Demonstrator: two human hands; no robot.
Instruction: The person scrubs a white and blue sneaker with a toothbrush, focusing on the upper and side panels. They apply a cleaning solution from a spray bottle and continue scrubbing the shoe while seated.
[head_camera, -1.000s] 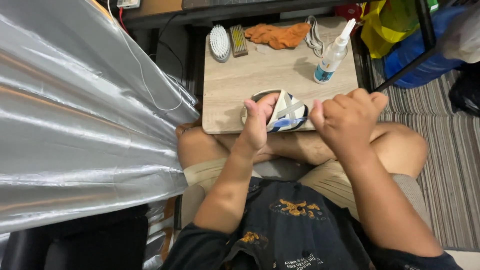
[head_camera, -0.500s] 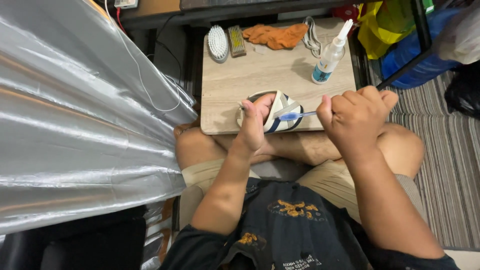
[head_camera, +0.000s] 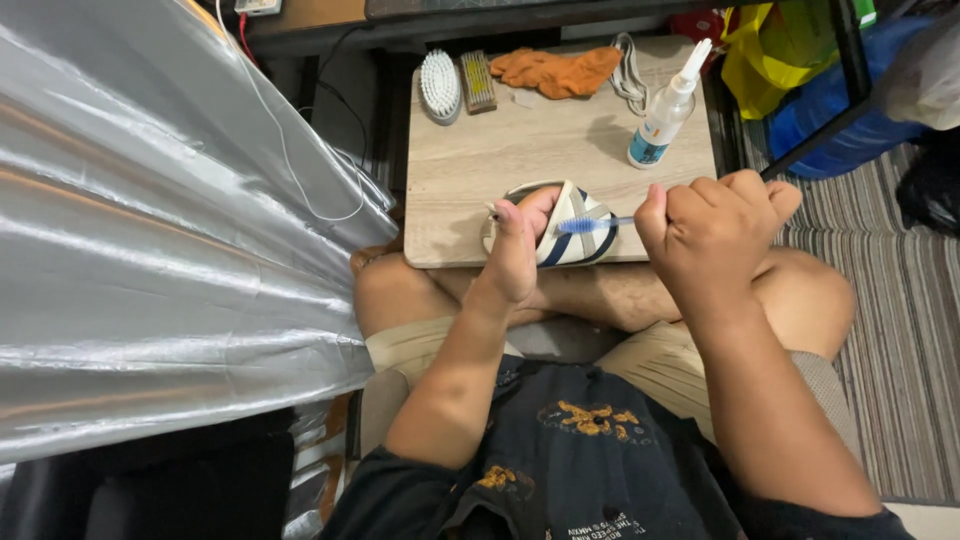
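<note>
A white sandal with dark blue straps (head_camera: 570, 232) rests on the near edge of a small wooden table (head_camera: 540, 150). My left hand (head_camera: 517, 248) grips the sandal from its left side, thumb up against the strap. My right hand (head_camera: 712, 235) is closed in a fist around the handle of a small blue brush (head_camera: 592, 225), whose bristle end touches the sandal's strap. I sit cross-legged with my knees under the table's edge.
At the table's far side lie a white scrub brush (head_camera: 440, 84), a small wooden brush (head_camera: 478, 80), an orange cloth (head_camera: 556, 70), white laces (head_camera: 630, 80) and a spray bottle (head_camera: 665, 112). A silvery curtain (head_camera: 170, 240) fills the left. Bags (head_camera: 800, 90) and a striped rug (head_camera: 905, 300) lie right.
My right hand has moved right and pulled back from the sandal, so the blue brush now shows between hand and strap. The left hand keeps its hold on the sandal.
</note>
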